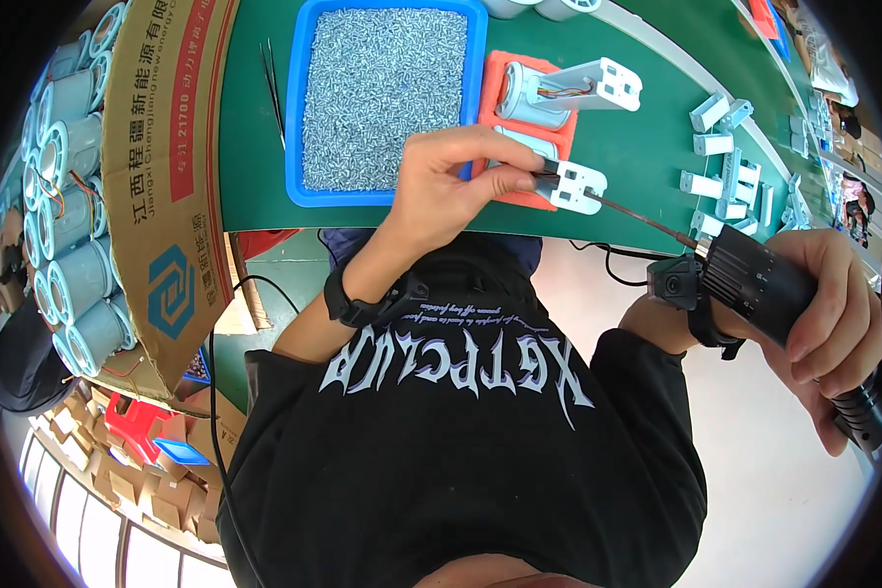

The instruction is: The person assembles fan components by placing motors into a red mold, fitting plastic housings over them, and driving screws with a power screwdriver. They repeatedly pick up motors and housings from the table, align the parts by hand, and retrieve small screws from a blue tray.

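My left hand (461,176) pinches the near end of a white plastic bracket (580,188) with holes in its end plate; a small dark piece shows at the fingertips. In my right hand (838,314) is a black electric screwdriver (759,279), fingers wrapped round its body. Its long thin bit (647,218) points left, and the tip meets the bracket's end plate. Under my left hand, partly hidden, a pale cylinder (524,144) lies in an orange foam holder (492,83). Beyond it in the same holder lies another pale cylinder (539,101) with a white bracket (608,83) and coloured wires.
A blue tray (292,118) full of small metal screws stands left of the holder, with dark tweezers (272,93) beside it. Several white plastic pieces (725,176) lie right on the green table (647,137). At far left, a cardboard box (171,196) holds stacked pale cylinders (73,206).
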The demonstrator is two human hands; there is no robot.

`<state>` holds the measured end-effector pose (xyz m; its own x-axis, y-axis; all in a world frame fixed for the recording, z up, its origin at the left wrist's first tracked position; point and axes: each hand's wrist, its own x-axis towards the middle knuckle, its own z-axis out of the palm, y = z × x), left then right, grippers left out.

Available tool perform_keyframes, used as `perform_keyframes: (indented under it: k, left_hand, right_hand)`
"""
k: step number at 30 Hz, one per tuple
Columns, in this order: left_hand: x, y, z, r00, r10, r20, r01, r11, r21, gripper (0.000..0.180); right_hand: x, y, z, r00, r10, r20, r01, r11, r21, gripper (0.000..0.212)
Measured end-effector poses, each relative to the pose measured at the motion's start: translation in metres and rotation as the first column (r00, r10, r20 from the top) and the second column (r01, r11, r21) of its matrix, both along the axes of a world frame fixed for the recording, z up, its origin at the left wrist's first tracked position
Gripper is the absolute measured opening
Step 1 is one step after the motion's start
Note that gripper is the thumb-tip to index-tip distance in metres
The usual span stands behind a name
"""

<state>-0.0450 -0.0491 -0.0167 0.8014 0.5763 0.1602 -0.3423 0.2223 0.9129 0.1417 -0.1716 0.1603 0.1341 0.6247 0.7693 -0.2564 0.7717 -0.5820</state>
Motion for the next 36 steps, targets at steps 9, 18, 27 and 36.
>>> perform_keyframes:
  k: [9, 18, 27, 36]
  left_hand:
    - [-0.027, 0.052, 0.003, 0.860, 0.346, -0.374, 0.148, 0.532, 0.834, 0.019]
    - [-0.027, 0.044, -0.008, 0.852, 0.229, -0.471, 0.327, 0.470, 0.820, 0.008]
    - [-0.023, 0.046, 0.003, 0.890, 0.183, -0.418, 0.169, 0.718, 0.675, 0.009]
    - [0.002, 0.007, 0.000, 0.975, 0.151, -0.165, -0.059, 0.885, 0.461, 0.015]
  right_hand:
    - [-0.017, 0.021, -0.008, 0.994, 0.087, 0.061, -0.090, 0.995, 0.037, 0.024]
    - [-0.025, 0.023, -0.007, 0.983, 0.101, 0.152, -0.082, 0.988, -0.129, 0.029]
    - [-0.022, 0.028, -0.014, 0.962, 0.102, 0.252, -0.084, 0.993, -0.082, 0.053]
    - [-0.030, 0.038, -0.023, 0.967, 0.164, 0.195, -0.156, 0.986, -0.058, 0.041]
